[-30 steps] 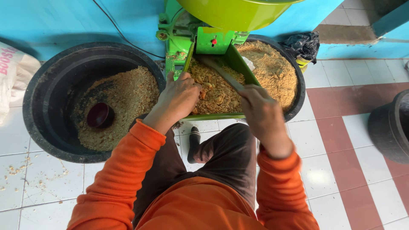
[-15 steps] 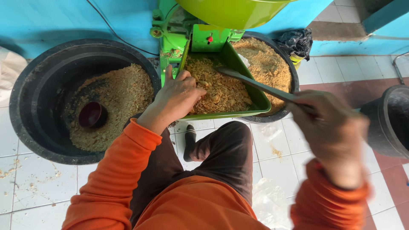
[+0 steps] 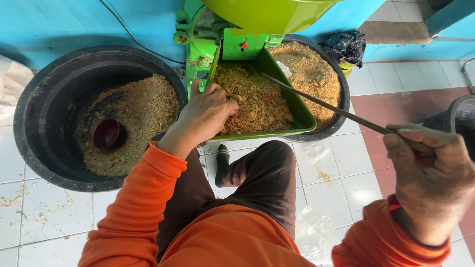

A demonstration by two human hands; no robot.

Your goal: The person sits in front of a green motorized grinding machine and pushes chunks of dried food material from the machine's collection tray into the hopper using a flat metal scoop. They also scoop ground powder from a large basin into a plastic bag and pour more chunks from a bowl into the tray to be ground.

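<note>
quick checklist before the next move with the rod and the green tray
1. Right hand gripping the rod: ok.
2. Rod tip reaches inside the green tray: ok.
3. Left hand resting on the feed, apart from the rod tip: ok.
4. Tub under the tray has room left: not ok, nearly full.
5. Machine running or stopped: cannot tell.

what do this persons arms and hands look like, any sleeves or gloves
Both arms wear bright orange long sleeves ending at the wrist. The right sleeve has a ribbed cuff; the left sleeve is creased along the forearm. The left hand and right hand are bare, with no gloves, rings or watch visible.
</note>
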